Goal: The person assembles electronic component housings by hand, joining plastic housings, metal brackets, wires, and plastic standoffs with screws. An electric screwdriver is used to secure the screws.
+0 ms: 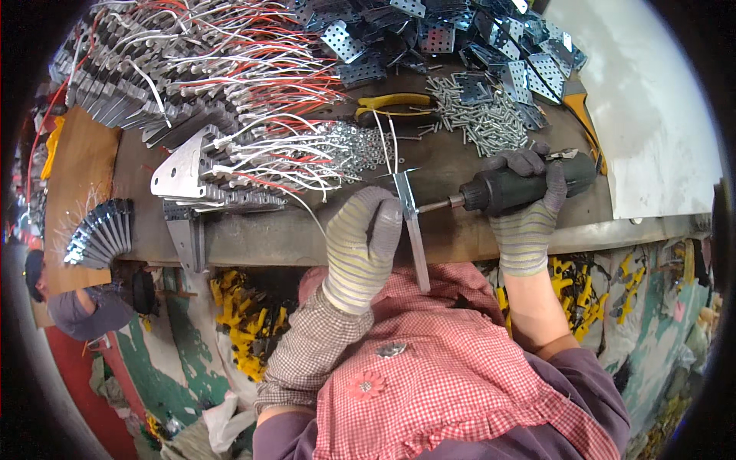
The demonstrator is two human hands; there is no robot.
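Note:
In the head view my gloved left hand (360, 249) is closed, its fingertips holding a small metal bracket (403, 190). A flat grey bar (418, 257) hangs down from this bracket, and two white wires (386, 142) rise above it. My gloved right hand (527, 218) is wrapped round a dark green power screwdriver (510, 189), held level. The tip of its bit (435, 206) meets the side of the bracket; whether a screw sits there is too small to tell. Both gloves are grey with yellowish stripes.
Wired grey metal parts (192, 84) pile up at the far left. Loose screws (483, 115), nuts (360, 146) and yellow-handled pliers (395, 103) lie on the workbench (452, 238). Blue perforated plates (438, 37) heap behind, near a yellow-handled tool (584, 123). Another person (88, 310) is at left.

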